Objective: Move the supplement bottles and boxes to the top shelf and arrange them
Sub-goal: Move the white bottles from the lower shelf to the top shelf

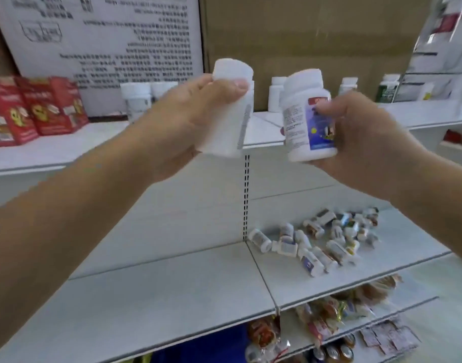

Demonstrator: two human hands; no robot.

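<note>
My left hand [190,121] grips a plain white supplement bottle [231,74], held upright in front of the top shelf [54,148]. My right hand [363,142] grips a second white bottle with a blue label [303,100], slightly tilted, just right of the first. On the top shelf stand several red boxes [30,108] at the left and several white bottles [137,96] further back, partly hidden by my hands. On the middle shelf [172,284], a heap of small supplement bottles [324,239] lies on its side.
A printed white board [106,35] and brown cardboard [303,35] back the top shelf. A green-labelled bottle [387,87] stands at the far right beside a clear display stand [439,48]. Snack packets and cans [329,323] fill the lower shelves.
</note>
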